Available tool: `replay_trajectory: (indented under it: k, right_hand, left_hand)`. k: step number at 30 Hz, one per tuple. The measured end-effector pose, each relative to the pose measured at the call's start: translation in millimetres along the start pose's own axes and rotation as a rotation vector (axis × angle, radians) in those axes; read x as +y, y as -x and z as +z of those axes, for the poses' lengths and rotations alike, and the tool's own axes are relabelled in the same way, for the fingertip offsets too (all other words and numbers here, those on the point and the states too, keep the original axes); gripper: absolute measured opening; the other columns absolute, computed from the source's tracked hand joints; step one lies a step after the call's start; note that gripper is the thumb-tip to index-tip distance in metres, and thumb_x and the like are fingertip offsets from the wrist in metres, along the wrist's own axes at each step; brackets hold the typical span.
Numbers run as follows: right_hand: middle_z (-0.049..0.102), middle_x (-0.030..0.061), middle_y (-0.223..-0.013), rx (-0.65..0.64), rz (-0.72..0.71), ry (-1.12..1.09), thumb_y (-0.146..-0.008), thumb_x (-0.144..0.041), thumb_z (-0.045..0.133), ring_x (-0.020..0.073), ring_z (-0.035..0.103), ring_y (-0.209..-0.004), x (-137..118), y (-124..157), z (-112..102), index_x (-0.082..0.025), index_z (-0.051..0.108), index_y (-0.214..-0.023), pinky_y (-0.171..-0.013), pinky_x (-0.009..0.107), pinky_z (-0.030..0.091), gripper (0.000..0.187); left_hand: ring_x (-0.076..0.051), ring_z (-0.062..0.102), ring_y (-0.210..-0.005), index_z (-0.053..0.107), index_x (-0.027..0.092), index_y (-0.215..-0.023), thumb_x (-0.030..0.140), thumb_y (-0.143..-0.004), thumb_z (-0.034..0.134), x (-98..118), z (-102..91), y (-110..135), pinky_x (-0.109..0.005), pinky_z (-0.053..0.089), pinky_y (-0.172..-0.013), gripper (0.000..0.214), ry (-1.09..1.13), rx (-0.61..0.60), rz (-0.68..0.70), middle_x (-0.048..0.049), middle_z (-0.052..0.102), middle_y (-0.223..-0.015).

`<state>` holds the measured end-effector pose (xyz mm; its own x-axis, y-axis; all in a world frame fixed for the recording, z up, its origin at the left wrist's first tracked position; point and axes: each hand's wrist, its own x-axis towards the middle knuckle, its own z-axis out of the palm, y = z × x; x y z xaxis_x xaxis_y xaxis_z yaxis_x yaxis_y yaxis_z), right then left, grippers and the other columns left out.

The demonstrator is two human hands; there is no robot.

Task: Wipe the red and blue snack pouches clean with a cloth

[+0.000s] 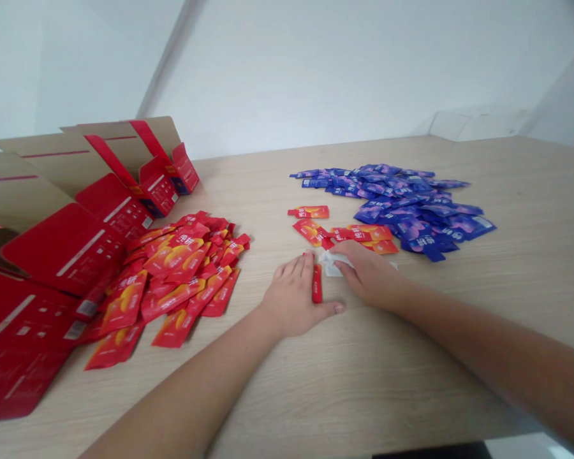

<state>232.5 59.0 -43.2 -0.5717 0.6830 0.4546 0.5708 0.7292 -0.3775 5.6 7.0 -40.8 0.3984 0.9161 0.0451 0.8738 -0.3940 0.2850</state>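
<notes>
My left hand (294,296) rests on the wood-look table with its fingers spread. A narrow red stick sachet (317,284) sits against its index finger, and the hand seems to hold it there. My right hand (367,274) is just to the right, its fingertips pinching a crumpled white wrapper (332,262). A few red-and-orange sachets (347,233) lie just beyond both hands, close to a heap of blue-purple sachets (404,207). A larger heap of red-and-orange sachets (182,274) lies to the left of my left hand.
Several flat-opened red and tan cardboard boxes (71,248) stand at the table's left side, touching the red heap. A white wall (316,70) rises behind the table's far edge. A pale object (473,124) leans at the back right.
</notes>
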Motion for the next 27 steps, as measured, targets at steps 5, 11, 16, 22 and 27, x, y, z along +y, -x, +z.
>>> replay_trajectory:
  k: [5, 11, 16, 22, 27]
  right_hand:
    - [0.072, 0.0139, -0.122, -0.115, -0.171, -0.013, -0.101, -0.012, 0.05, 0.0284, 0.07, -0.113, -14.4, 1.6, -2.3, -0.021, 0.065, -0.123, -0.099, 0.047, 0.06, 0.028]
    - [0.071, 0.016, -0.126, -0.121, -0.224, -0.054, -0.103, -0.01, 0.047, 0.0273, 0.068, -0.116, -29.3, 1.5, -5.0, -0.018, 0.068, -0.122, -0.101, 0.046, 0.06, 0.03]
    - [0.076, 0.0115, -0.121, -0.281, -0.324, -0.054, -0.102, -0.018, 0.059, 0.0281, 0.069, -0.117, -49.9, 4.8, 0.7, -0.019, 0.072, -0.117, -0.109, 0.047, 0.056, 0.021]
    - [0.075, 0.0135, -0.13, -0.194, -0.23, 0.162, -0.105, -0.02, 0.056, 0.0329, 0.068, -0.122, -41.1, -12.9, 12.5, -0.02, 0.074, -0.123, -0.11, 0.056, 0.055, 0.025]
    - [0.063, 0.0154, -0.154, -0.015, -0.203, 0.14, -0.106, -0.027, 0.057, 0.0368, 0.052, -0.15, -57.2, 55.4, -14.7, -0.023, 0.063, -0.148, -0.122, 0.064, 0.047, 0.042]
  left_hand:
    - [-0.045, 0.03, -0.163, 0.01, 0.003, -0.171, 0.083, -0.081, 0.073, -6.7, -10.6, 5.4, -0.061, 0.035, -0.128, 0.136, 0.151, -0.07, 0.046, -0.0353, 0.024, -0.174]
    - [-0.042, 0.035, -0.162, 0.02, 0.01, -0.172, 0.067, -0.073, 0.09, -27.6, -25.4, 13.3, -0.056, 0.034, -0.131, 0.134, 0.197, -0.155, 0.164, -0.0291, 0.028, -0.176]
    - [-0.045, 0.047, -0.154, 0.009, 0.012, -0.174, 0.066, -0.065, 0.097, -24.5, -17.8, 15.1, -0.057, 0.043, -0.123, 0.15, 0.255, -0.114, 0.108, -0.0298, 0.044, -0.168]
    - [-0.046, 0.041, -0.158, 0.01, 0.008, -0.173, 0.066, -0.066, 0.095, -16.0, -18.1, 6.1, -0.058, 0.04, -0.127, 0.149, 0.219, -0.115, 0.07, -0.0322, 0.036, -0.171]
    - [-0.045, 0.019, -0.166, 0.018, 0.013, -0.173, 0.052, -0.09, 0.081, 9.6, -26.0, 72.3, -0.069, 0.028, -0.131, 0.112, 0.096, 0.058, 0.074, -0.026, 0.02, -0.179]
